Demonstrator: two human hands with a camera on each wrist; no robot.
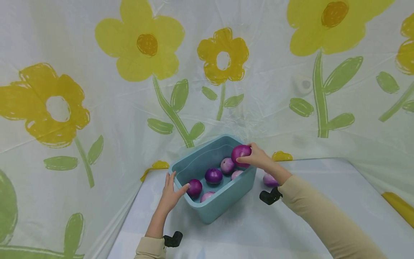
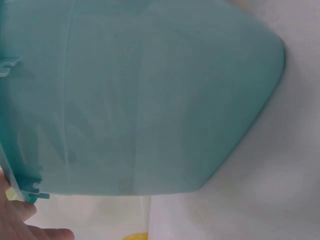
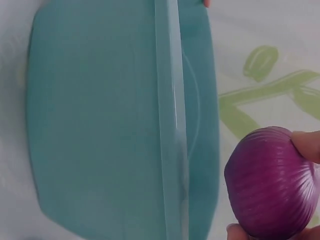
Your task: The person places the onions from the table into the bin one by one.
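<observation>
A purple onion (image 1: 240, 155) is held in my right hand (image 1: 257, 157) above the right end of the blue-green plastic bin (image 1: 223, 199). Up close in the right wrist view, the onion (image 3: 272, 182) has my fingertips and thumb around it. Inside the bin lie several onions, among them a dark one (image 1: 213, 176) in the middle and a paler one (image 1: 228, 165) farther back. My left hand (image 1: 170, 194) rests on the bin's left rim with fingers spread, its thumb near another onion (image 1: 194, 187). The bin's outer wall (image 2: 150, 100) fills most of the left wrist view.
Another onion (image 1: 270, 180) sits on the white tabletop (image 1: 245, 230) to the right of the bin, partly behind my right forearm. A flower-printed curtain (image 1: 258, 100) hangs behind the table and along its left side. Black wrist-worn pieces (image 1: 173, 239) stick out by both sleeves.
</observation>
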